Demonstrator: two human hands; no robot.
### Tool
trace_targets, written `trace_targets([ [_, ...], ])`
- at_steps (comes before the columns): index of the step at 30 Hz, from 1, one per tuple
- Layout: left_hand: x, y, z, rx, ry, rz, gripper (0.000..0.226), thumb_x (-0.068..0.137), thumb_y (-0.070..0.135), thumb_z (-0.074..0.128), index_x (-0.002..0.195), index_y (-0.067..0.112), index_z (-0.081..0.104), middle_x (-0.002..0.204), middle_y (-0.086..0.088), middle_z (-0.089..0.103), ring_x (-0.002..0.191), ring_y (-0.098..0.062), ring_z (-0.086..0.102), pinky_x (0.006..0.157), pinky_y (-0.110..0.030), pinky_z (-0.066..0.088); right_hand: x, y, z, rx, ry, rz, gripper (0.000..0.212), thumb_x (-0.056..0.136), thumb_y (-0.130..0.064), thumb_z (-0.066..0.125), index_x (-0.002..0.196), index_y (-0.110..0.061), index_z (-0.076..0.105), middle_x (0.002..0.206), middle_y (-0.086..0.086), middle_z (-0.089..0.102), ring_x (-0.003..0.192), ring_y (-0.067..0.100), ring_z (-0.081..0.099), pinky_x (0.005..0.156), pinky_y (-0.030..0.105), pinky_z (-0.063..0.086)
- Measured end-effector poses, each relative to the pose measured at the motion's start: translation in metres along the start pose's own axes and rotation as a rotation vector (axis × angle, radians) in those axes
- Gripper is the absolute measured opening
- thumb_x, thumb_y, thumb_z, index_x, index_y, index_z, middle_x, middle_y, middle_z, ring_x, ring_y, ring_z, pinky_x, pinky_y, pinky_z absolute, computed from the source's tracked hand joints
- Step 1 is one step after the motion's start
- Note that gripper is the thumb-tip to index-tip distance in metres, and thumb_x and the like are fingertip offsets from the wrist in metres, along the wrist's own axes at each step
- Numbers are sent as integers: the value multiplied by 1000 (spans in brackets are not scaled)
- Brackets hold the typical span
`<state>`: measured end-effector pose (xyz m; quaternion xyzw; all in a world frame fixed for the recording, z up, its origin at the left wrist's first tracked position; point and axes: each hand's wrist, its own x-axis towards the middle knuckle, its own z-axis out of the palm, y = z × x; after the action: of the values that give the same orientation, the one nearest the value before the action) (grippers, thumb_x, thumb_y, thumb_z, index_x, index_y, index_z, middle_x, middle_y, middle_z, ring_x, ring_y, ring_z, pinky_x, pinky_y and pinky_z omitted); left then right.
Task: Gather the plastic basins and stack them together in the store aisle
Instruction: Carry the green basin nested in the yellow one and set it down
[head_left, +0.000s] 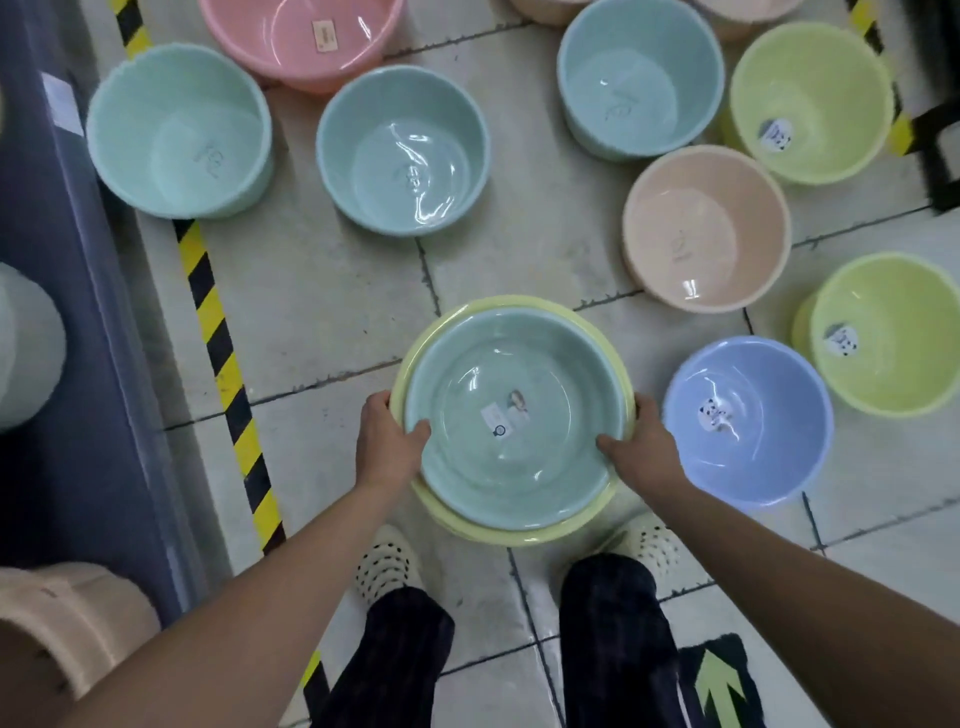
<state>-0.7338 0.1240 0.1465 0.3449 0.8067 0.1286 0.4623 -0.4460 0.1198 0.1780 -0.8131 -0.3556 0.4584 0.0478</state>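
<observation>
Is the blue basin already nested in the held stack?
No, the blue basin sits alone on the floor, right of the green basin nested in the yellow basin.

We wear dark trousers. Our cream clogs are dotted with small dark holes, and our forearms are bare.

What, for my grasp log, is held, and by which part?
The green basin nested in the yellow basin; left hand and right hand grip opposite rim sides.
</observation>
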Motion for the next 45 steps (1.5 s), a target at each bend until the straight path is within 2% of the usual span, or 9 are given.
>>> trace_targets([
  [6,6,-51,31,57,-21,10,50,84,18,75,126,10,49,109,-3,58,93,-19,57,76,-31,47,-7,57,48,58,75,47,67,85,-10,66,145,-16,35,108,1,56,102,26,58,79,28,39],
  [8,13,-68,41,75,-21,16,50,84,18,75,126,10,49,113,-5,59,94,-20,58,77,-33,49,-3,72,63,64,65,64,66,86,-10,65,144,-16,35,114,7,61,104,29,59,78,28,40],
  [12,27,-94,58,94,-28,12,48,83,19,75,124,14,50,116,-7,60,96,-23,61,83,-40,55,8,95,87,52,38,102,63,87,-11,63,143,-17,34,118,10,61,90,23,51,76,29,39],
  [16,39,-110,70,81,-20,-11,53,82,22,75,129,20,50,118,-6,59,101,-25,62,89,-48,56,21,109,105,39,15,132,62,89,-11,61,144,-16,33,119,11,61,95,27,55,76,28,37],
  [24,58,-122,98,-5,0,-79,61,89,13,68,144,23,44,119,-2,59,102,-23,58,95,-43,52,54,131,129,-6,9,125,60,89,-14,60,143,-17,31,99,0,53,84,23,49,73,29,37],
  [30,69,-123,105,100,-39,-52,74,91,12,67,154,28,31,135,-6,58,122,-28,57,104,-43,47,66,141,141,37,33,112,62,89,-14,61,143,-16,31,117,9,60,89,25,52,76,29,37],
  [37,72,-89,97,140,-97,-29,73,85,17,72,149,32,39,128,-5,59,117,-28,60,103,-48,49,69,142,110,162,45,107,62,79,-12,71,135,-11,43,124,10,56,109,28,56,81,28,39],
  [41,51,-37,98,152,-124,36,74,84,17,71,149,31,39,128,-5,59,116,-26,60,103,-47,49,57,136,65,229,94,122,80,79,-18,74,148,-12,33,141,7,49,125,26,50,101,35,41],
  [45,25,35,107,154,-170,152,73,79,21,71,146,34,44,125,-4,61,113,-25,61,102,-46,50,41,130,0,270,175,74,67,78,-15,75,137,-14,44,122,0,53,112,22,53,90,30,39],
])
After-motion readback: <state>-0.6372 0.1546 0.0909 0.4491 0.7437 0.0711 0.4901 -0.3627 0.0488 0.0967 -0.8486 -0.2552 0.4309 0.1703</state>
